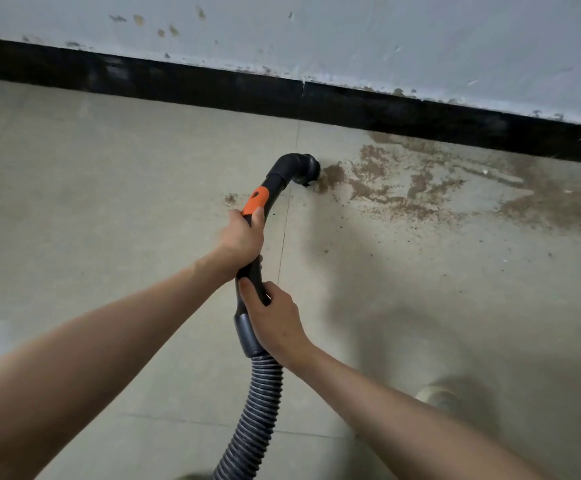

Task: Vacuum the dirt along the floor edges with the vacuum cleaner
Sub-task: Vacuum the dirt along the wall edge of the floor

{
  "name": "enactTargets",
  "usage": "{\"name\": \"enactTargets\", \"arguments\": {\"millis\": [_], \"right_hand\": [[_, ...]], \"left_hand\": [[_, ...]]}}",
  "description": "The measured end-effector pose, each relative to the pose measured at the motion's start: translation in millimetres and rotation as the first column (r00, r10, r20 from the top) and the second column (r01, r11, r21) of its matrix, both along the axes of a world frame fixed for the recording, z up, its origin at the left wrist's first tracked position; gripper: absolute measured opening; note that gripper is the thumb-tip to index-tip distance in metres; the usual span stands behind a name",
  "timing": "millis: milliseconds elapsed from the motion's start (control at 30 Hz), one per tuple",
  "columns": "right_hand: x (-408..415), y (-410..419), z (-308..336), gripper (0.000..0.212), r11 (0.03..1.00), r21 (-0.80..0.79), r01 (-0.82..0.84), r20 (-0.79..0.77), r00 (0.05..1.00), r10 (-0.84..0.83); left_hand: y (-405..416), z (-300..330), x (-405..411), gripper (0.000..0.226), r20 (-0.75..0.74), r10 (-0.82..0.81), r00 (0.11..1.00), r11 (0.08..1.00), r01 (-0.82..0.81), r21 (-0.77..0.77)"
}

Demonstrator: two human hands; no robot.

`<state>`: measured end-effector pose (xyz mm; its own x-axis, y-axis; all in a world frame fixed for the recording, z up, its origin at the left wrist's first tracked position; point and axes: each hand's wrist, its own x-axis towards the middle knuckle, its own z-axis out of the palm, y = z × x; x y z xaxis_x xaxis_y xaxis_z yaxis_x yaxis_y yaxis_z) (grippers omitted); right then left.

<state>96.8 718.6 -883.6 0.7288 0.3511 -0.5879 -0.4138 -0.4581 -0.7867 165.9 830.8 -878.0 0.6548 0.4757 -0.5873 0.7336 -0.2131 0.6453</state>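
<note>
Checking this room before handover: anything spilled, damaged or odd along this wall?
Yes. Brown dirt is strewn over the floor tiles right of the vacuum nozzle, reaching the black skirting. A small patch lies left of the handle. The white wall shows brown stains and chipped paint above the skirting.

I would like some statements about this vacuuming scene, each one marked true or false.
1. Both hands grip the vacuum wand. True: the left hand is nearer the nozzle, the right hand nearer the hose.
2. The nozzle is lifted onto the wall. False: it sits low at the floor, beside the dirt.
3. Most dirt lies right of the nozzle. True.
4. The baseboard is white. False: it is black.
5. The wand has an orange band. True.
</note>
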Motion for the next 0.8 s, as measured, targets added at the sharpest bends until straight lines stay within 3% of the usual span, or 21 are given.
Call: {"name": "enactTargets", "arguments": {"millis": [500,633,733,800], "right_hand": [[39.0,7.6,17.8,0.035,0.988,0.015,0.156,-0.041,0.987,-0.155],[47.9,9.5,24.4,0.036,0.978,0.103,0.183,-0.113,0.979,-0.171],[47.6,13.8,23.2,0.035,0.988,0.09,0.126,-0.066,0.991,-0.12],[42.7,19.0,22.0,0.035,0.991,0.096,0.09,-0.052,0.995,-0.085]], "left_hand": [[-4.7,11.3,53.3,0.05,-0.016,-0.181,0.983,0.982,0.181,0.054],[3.6,14.9,64.5,0.049,-0.019,-0.141,0.99,0.99,0.141,-0.005],[11.7,16.9,64.5,0.036,0.011,-0.01,1.0,0.988,0.012,-0.155],[18.1,17.0,56.6,0.029,0.047,0.041,0.998,0.987,-0.033,-0.156]]}}
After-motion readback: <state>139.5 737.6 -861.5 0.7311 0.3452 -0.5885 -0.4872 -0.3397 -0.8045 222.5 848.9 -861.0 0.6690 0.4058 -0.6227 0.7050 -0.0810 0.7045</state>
